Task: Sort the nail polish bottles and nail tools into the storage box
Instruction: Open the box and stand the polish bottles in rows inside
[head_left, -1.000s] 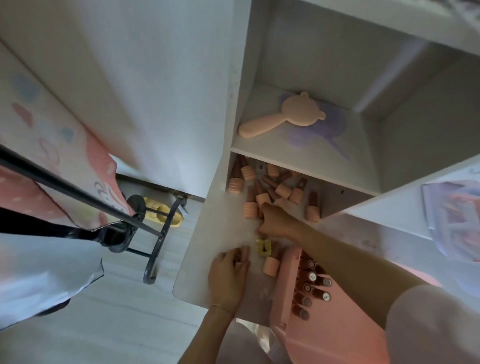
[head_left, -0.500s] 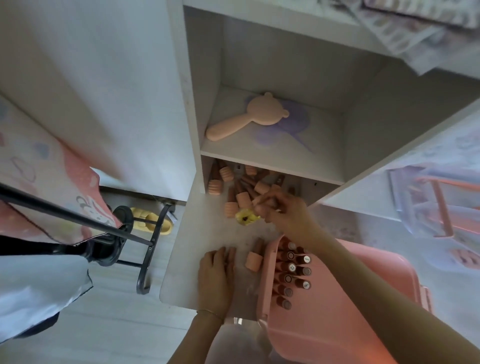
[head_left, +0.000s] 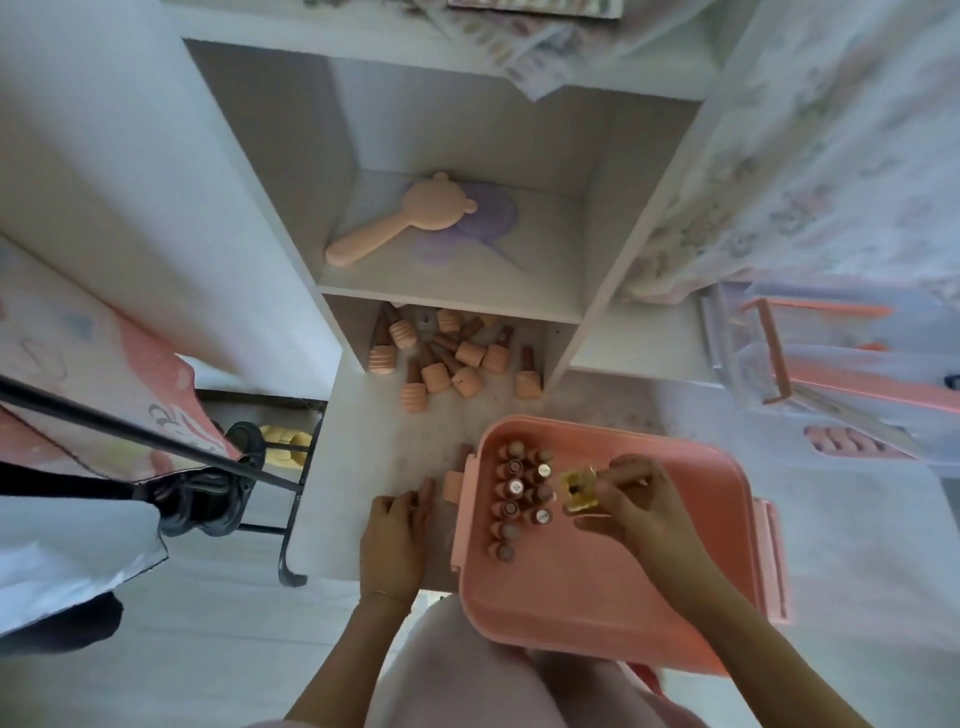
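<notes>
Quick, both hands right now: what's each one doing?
Left hand: open, flat on the table, holding nothing.
Right hand: pinching a yellow piece over the pink box.

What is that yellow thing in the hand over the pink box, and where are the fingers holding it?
The right hand pinches a small yellow item by its right edge, over the storage box. What it is cannot be told. The left hand holds nothing.

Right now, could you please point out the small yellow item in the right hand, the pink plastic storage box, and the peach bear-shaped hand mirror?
small yellow item (head_left: 578, 492), head view, its top face.
pink plastic storage box (head_left: 597, 597), head view, bare inner floor.
peach bear-shaped hand mirror (head_left: 431, 208), head view, round head.
</notes>
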